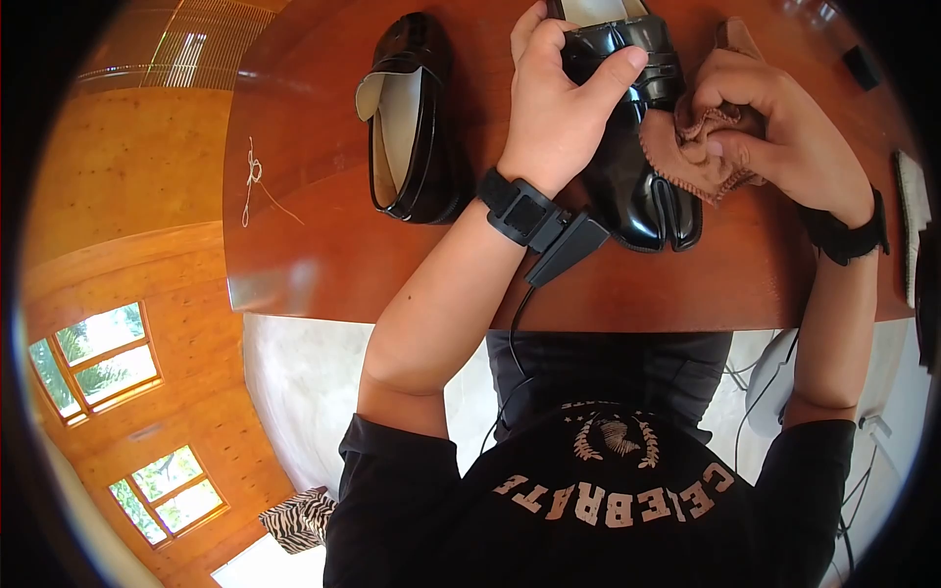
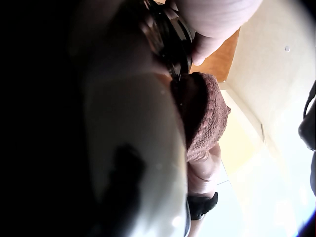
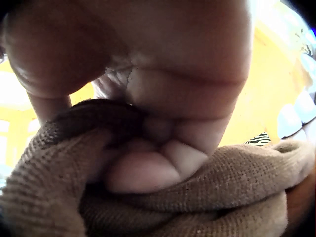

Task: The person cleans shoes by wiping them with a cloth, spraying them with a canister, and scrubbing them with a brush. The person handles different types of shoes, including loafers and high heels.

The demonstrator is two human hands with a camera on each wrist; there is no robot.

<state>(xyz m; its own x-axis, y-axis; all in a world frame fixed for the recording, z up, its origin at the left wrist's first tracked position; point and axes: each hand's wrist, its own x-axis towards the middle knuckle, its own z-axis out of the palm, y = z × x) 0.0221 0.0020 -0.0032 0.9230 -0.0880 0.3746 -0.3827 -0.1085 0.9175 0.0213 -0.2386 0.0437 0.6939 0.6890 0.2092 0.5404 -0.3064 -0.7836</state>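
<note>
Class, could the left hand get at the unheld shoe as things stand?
Probably yes: only bare table separates the left hand from the unheld shoe, though it must first release the held shoe.

Glossy black split-toe loafer (image 1: 619,152), upper facing up, toe end nearer; brown stitched-edge cloth (image 1: 675,159) crumpled, beside loafer.

Head view: bright, daylight at windows (image 1: 108,361), fisheye bend, black corners, glare on shoe (image 1: 622,211) & table (image 1: 314,211). L wrist: v. dark left, blurry, lower right overexp. R wrist: palm (image 3: 177,69) shadowed, bkgd blown out.
</note>
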